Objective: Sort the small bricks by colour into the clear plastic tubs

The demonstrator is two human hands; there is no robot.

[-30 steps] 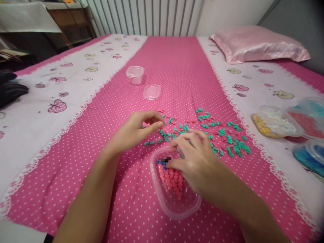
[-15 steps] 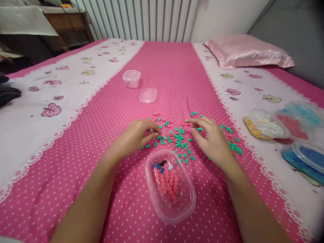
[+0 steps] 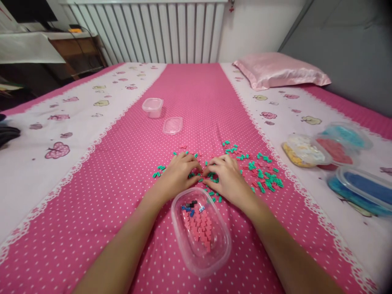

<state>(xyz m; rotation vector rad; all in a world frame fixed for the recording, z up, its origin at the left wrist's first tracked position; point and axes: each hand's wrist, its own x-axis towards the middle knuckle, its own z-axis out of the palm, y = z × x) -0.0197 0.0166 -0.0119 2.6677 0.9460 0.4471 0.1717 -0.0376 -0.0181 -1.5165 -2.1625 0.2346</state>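
Note:
My left hand (image 3: 181, 172) rests on the bedspread over small green and red toy bricks, its fingers curved with a gap between thumb and forefinger. Facing it closely, my right hand (image 3: 227, 177) also has thumb and fingers apart, with green bricks (image 3: 214, 176) showing in the gap. Nothing is visibly gripped, though tiny pieces at the fingertips are hard to make out. Just in front of me stands a clear plastic box (image 3: 225, 255). Inside are several pinkish-red bricks (image 3: 200, 228), a few blue and black ones, and a white piece.
Loose green bricks (image 3: 271, 179) and red ones spread to the right of my right hand. Farther off are a small lidded tub (image 3: 153, 107) and a clear lid (image 3: 173, 125). Filled containers (image 3: 306, 151) and a blue-filled box (image 3: 367, 185) lie right; a pillow (image 3: 280, 71) is behind.
Both hands have come together, the right moving left over the bricks. Some bricks between them are now covered. The camera view has tilted up and shifted slightly.

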